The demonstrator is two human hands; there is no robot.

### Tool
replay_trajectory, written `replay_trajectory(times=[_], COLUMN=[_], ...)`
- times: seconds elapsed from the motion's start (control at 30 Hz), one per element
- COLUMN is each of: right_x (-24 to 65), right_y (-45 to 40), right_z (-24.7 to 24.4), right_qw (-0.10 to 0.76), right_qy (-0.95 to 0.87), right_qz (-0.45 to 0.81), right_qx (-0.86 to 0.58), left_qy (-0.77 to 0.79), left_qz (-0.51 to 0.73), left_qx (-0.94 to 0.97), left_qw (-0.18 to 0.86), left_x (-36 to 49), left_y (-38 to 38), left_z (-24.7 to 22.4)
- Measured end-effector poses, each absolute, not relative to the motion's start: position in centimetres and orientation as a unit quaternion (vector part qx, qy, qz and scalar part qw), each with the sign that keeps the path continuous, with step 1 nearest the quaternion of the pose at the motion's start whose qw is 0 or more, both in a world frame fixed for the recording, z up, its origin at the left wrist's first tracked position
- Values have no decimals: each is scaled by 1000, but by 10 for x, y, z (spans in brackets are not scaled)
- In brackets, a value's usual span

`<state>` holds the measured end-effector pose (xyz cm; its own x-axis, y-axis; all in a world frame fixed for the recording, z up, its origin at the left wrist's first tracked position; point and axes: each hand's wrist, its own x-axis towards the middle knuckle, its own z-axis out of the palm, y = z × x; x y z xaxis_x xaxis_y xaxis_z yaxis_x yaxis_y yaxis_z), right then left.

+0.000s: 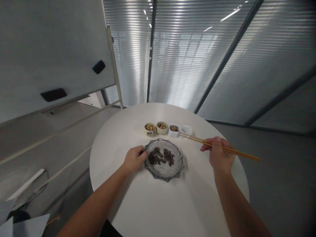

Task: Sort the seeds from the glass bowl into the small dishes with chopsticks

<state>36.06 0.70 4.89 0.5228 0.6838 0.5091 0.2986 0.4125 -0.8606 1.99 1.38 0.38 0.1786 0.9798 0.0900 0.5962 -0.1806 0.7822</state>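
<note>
My left hand (134,158) is closed on the left rim of a scalloped glass bowl (165,175) that stands on the table. Inside the bowl lie two clusters of small dark brown pieces (169,156), too small to name surely. My right hand (220,152) grips a pair of wooden chopsticks (237,152). Their tips reach left to the white cups, close to the one with brown bits (174,128). Whether the tips pinch anything cannot be made out. Beside it on the right is another white cup (187,129), with no contents that I can see.
Two cream cups (150,133) with tan, nut-like pieces stand left of the white ones. All sit on a round white table (158,207). A whiteboard (54,46) on a frame stands at the left, and ribbed glass panels (177,59) rise behind the table.
</note>
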Motion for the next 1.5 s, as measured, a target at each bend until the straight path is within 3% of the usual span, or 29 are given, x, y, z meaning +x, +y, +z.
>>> replay_trajectory(times=[0.1,0.3,0.43,1.5], right_x=[342,328,328,309], right_y=[-14,-34,-31,-26], right_z=[44,40,36,20], right_qw=[693,566,529,524], right_qy=[-502,-607,-636,-665], right_qz=[184,207,218,191], right_qx=[-484,-519,-518,-498], left_qy=[561,554,555,558], left_qz=[309,314,313,317], left_qx=[705,710,711,703], left_qw=[304,300,299,307], left_x=[20,20,20,20], left_y=[14,14,14,16], left_z=[3,4,5,0])
